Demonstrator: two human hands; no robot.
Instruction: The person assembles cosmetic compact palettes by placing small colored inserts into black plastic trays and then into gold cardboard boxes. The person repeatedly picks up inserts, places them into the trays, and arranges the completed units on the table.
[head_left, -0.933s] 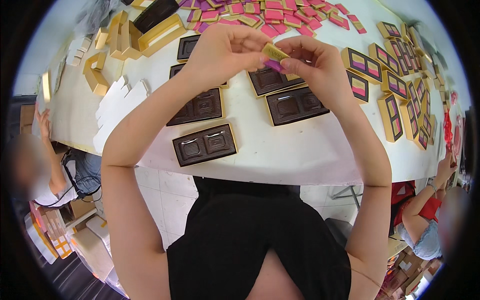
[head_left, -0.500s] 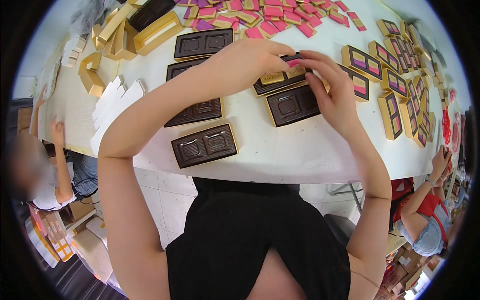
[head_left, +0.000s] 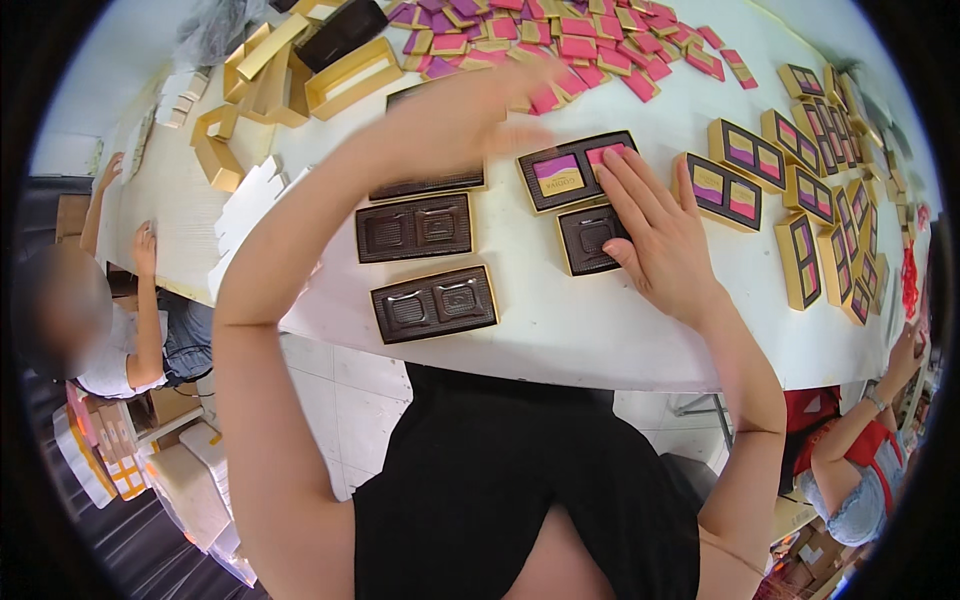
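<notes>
My right hand (head_left: 655,235) lies with fingers stretched over the right end of a gold box with a dark two-part tray (head_left: 543,198). Its fingertips touch a pink-and-gold wrapped square (head_left: 603,156) in the right compartment. A purple-and-gold wrapped square (head_left: 558,174) fills the left compartment. Part of a second box with a bare dark tray (head_left: 588,240) shows below, partly under my right hand. My left hand (head_left: 500,105) is smeared by motion above a column of boxes with bare trays, near the heap of wrapped squares (head_left: 600,50); whether it holds anything is hidden.
Bare-tray boxes (head_left: 435,305) line up on the left. Filled boxes (head_left: 745,155) crowd the right side. Empty gold sleeves (head_left: 355,80) and a white fanned stack (head_left: 250,215) lie at the left. One person (head_left: 120,340) sits left, another (head_left: 850,460) right.
My left hand has left the box and moved up and left toward the heap. My right hand has flattened over the right compartment. Purple and pink squares now show uncovered in the box.
</notes>
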